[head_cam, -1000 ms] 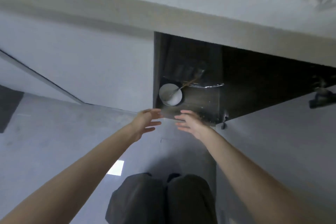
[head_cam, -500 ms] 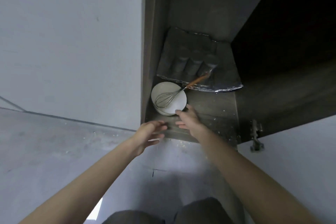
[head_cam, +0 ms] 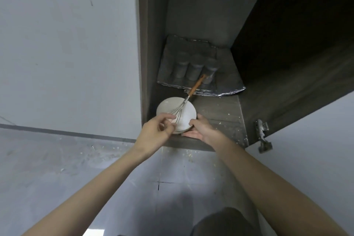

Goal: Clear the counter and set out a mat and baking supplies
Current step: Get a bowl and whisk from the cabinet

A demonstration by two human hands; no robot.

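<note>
Both hands (head_cam: 180, 130) touch the unlabelled white bowl (head_cam: 173, 108) holding a whisk (head_cam: 183, 106).

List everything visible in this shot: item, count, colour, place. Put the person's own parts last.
bowl: one for sure, possibly a stack, white, front left of the cabinet floor, between both hands
whisk: one, silver wires with a wooden handle, wires resting in the bowl, handle leaning back over the tray
baking tray: one, silvery foil-like, behind the bowl on the cabinet floor
cups: three, grey, in a row on the tray
cabinet: one, dark wood, open, crumbs on its floor
hinge: one, metal, on the cabinet's right edge
left hand: at the bowl's left rim
right hand: at the bowl's right side, fingers under it
</note>
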